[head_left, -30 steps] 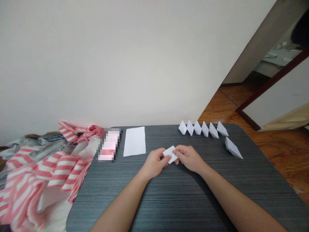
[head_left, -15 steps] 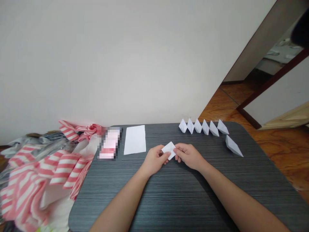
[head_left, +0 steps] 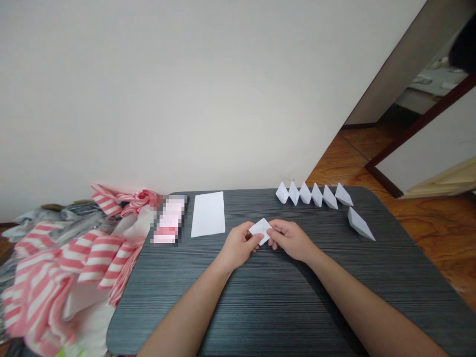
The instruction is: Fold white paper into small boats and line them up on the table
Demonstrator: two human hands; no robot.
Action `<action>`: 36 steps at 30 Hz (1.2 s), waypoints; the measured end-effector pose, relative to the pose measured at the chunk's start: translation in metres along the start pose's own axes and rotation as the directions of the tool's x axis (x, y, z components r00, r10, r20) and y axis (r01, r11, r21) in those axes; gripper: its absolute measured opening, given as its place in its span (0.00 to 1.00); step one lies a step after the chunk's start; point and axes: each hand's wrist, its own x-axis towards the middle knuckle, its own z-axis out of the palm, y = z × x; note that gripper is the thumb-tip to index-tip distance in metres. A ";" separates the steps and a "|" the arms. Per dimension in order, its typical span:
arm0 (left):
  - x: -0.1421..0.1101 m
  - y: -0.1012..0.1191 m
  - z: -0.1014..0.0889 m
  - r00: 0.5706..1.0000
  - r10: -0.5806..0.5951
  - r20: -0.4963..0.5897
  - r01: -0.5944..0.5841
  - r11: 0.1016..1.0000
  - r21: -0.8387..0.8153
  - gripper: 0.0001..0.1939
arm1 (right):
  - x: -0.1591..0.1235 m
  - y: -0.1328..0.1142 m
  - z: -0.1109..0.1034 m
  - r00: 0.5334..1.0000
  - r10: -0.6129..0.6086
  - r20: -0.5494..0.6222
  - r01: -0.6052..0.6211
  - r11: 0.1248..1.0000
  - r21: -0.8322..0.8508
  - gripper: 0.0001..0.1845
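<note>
Between my hands, over the middle of the dark table [head_left: 260,307], is a small folded white paper [head_left: 262,226], a diamond shape with creases. My left hand [head_left: 240,244] pinches its left lower side, thumb on top. My right hand [head_left: 289,238] grips the right corner between thumb and fingers. Both hands' other fingers curl under the paper and are partly hidden. Several folded paper boats [head_left: 305,193] stand in a row at the far right of the table, and another paper boat [head_left: 359,224] lies apart, nearer the right edge.
Left of my hands lies a stack or sheet of white paper [head_left: 208,214], beside a blurred-out pink phone-like object [head_left: 169,220]. Red-and-white striped cloth [head_left: 96,258] is heaped off the table's left side. A pale wall [head_left: 208,99] rises behind the table.
</note>
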 end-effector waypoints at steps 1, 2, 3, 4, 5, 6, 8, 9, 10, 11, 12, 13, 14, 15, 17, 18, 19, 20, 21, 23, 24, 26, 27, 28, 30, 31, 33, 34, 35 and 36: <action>0.000 0.000 0.000 1.000 0.001 0.002 -0.001 1.000 0.006 0.13 | 0.000 -0.001 0.000 1.000 -0.001 -0.007 0.001 1.000 -0.003 0.10; 0.000 0.000 0.000 1.000 0.005 0.004 -0.005 1.000 0.012 0.13 | 0.000 -0.001 0.000 1.000 -0.001 -0.014 0.001 1.000 -0.004 0.10; 0.000 0.001 0.000 1.000 0.011 0.009 -0.011 1.000 0.016 0.13 | 0.000 -0.002 0.000 1.000 0.000 -0.020 0.000 1.000 -0.003 0.10; 0.000 0.001 0.000 1.000 0.018 0.018 -0.018 1.000 0.019 0.13 | 0.000 -0.002 0.000 1.000 0.001 -0.025 -0.001 1.000 -0.001 0.10; -0.001 0.002 0.000 0.999 0.024 0.027 -0.024 1.000 0.020 0.12 | 0.000 -0.002 0.000 1.000 0.003 -0.028 -0.003 1.000 0.003 0.10; -0.001 0.002 0.000 0.999 0.028 0.035 -0.028 0.999 0.017 0.12 | 0.000 -0.001 0.000 1.000 0.005 -0.030 -0.005 1.000 0.009 0.10; -0.001 0.003 0.000 0.999 0.031 0.039 -0.031 1.000 0.002 0.11 | 0.000 0.000 0.001 1.000 0.009 -0.030 -0.008 1.000 0.025 0.10; -0.001 0.003 0.000 0.999 0.032 0.034 -0.032 0.999 -0.007 0.11 | 0.000 0.000 0.001 0.999 0.009 -0.030 -0.008 0.999 0.034 0.09; -0.001 0.004 0.000 0.999 0.033 0.027 -0.032 0.999 -0.017 0.11 | 0.000 0.000 0.001 1.000 0.008 -0.030 -0.007 0.999 0.042 0.09; -0.001 0.004 0.000 0.999 0.034 0.023 -0.033 0.999 -0.027 0.11 | 0.000 0.001 0.001 1.000 0.007 -0.031 -0.005 0.999 0.047 0.10; -0.001 0.004 0.000 0.999 0.035 0.021 -0.034 0.999 -0.035 0.11 | 0.000 0.001 0.001 0.999 0.006 -0.032 -0.004 0.999 0.047 0.10; -0.001 0.004 0.000 0.999 0.035 0.024 -0.034 0.999 -0.039 0.11 | 0.000 0.001 0.001 0.999 0.006 -0.033 -0.004 0.999 0.043 0.10; -0.001 0.004 0.000 0.999 0.034 0.028 -0.033 0.999 -0.038 0.11 | 0.000 0.001 0.001 0.999 0.007 -0.033 -0.006 0.999 0.035 0.10; -0.001 0.004 -0.001 0.999 0.031 0.032 -0.029 0.999 -0.033 0.11 | 0.000 0.000 0.001 0.999 0.010 -0.034 -0.009 1.000 0.026 0.11; -0.001 0.005 -0.002 0.999 0.019 0.040 -0.018 1.000 -0.020 0.13 | 0.000 0.000 0.000 0.999 0.017 -0.032 -0.016 1.000 0.007 0.11; -0.001 0.005 -0.002 0.999 0.013 0.045 -0.013 1.000 -0.018 0.13 | -0.001 -0.001 0.000 0.999 0.018 -0.029 -0.018 1.000 0.004 0.11; -0.001 0.005 -0.003 0.999 0.008 0.050 -0.007 1.000 -0.020 0.14 | -0.001 -0.001 0.000 1.000 0.020 -0.024 -0.020 1.000 0.003 0.12; -0.001 0.005 -0.003 0.999 0.006 0.054 -0.005 1.000 -0.024 0.14 | -0.001 -0.002 0.000 1.000 0.023 -0.017 -0.023 1.000 0.005 0.12; -0.001 0.005 -0.003 0.998 0.007 0.055 -0.005 1.000 -0.026 0.15 | -0.001 -0.002 0.000 1.000 0.026 -0.009 -0.026 1.000 0.009 0.12; 0.000 0.004 -0.004 0.999 0.013 0.044 -0.013 1.000 -0.018 0.17 | -0.002 -0.003 -0.001 1.000 0.030 0.006 -0.030 0.999 0.011 0.12; 0.000 0.004 -0.004 0.999 0.017 0.036 -0.016 1.000 -0.010 0.18 | -0.002 -0.003 -0.001 0.999 0.031 0.012 -0.031 0.999 0.009 0.12; 0.000 0.003 -0.004 1.000 0.020 0.020 -0.020 1.000 0.003 0.20 | -0.003 -0.003 -0.001 0.999 0.028 0.015 -0.028 1.000 0.005 0.12; 0.000 0.002 -0.005 1.000 0.019 0.016 -0.020 1.000 0.007 0.20 | -0.003 -0.003 -0.001 1.000 0.025 0.016 -0.025 1.000 0.003 0.12; 0.000 0.002 -0.005 1.000 0.019 0.016 -0.019 1.000 0.011 0.20 | -0.003 -0.003 -0.001 1.000 0.023 0.014 -0.023 1.000 0.003 0.12; 0.000 0.002 -0.005 1.000 0.017 0.018 -0.018 1.000 0.016 0.21 | -0.003 -0.002 0.000 1.000 0.026 0.008 -0.026 1.000 0.006 0.12; 0.000 0.002 -0.006 1.000 0.018 0.021 -0.018 1.000 0.017 0.21 | -0.003 -0.002 0.000 1.000 0.030 0.002 -0.030 1.000 0.008 0.11; 0.000 0.002 -0.006 1.000 0.019 0.023 -0.020 1.000 0.013 0.21 | -0.002 -0.001 0.000 0.999 0.041 -0.011 -0.041 0.999 0.018 0.11; 0.000 0.002 -0.006 1.000 0.020 0.021 -0.020 1.000 0.009 0.21 | -0.002 -0.002 0.000 0.999 0.044 -0.018 -0.044 0.999 0.021 0.11; 0.000 0.002 -0.005 1.000 0.020 0.018 -0.020 1.000 0.007 0.21 | -0.002 -0.002 0.000 0.999 0.045 -0.023 -0.044 0.999 0.020 0.11; 0.000 0.002 -0.005 1.000 0.019 0.014 -0.019 1.000 0.005 0.21 | -0.002 -0.003 0.000 0.999 0.044 -0.028 -0.044 0.999 0.018 0.12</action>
